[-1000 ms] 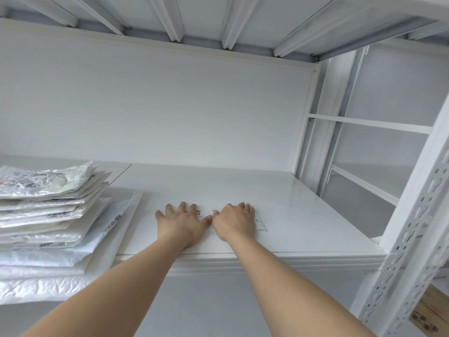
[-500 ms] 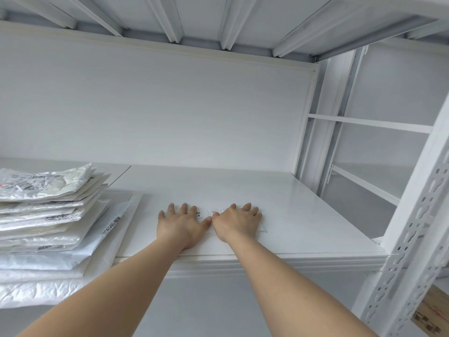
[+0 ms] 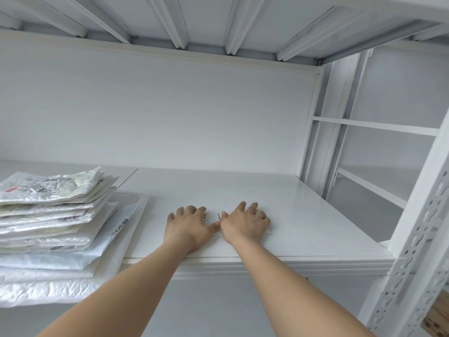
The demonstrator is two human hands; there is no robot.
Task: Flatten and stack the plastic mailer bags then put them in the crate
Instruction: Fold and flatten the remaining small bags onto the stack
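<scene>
since a second ago my right grip (image 3: pixel 244 224) has fanned its fingers wider, while the left grip (image 3: pixel 188 227) has barely shifted. both lie palm-down with fingers spread and thumbs touching, pressing the flat white plastic mailer bag (image 3: pixel 218 216) near the front edge of the white metal shelf (image 3: pixel 315 215). only its printed label shows between them. the stack of crinkled white mailers (image 3: pixel 53 215) overhangs the front edge at the left.

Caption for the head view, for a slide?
Left hand and right hand press a mailer flat on the shelf, right of the stack.
</scene>
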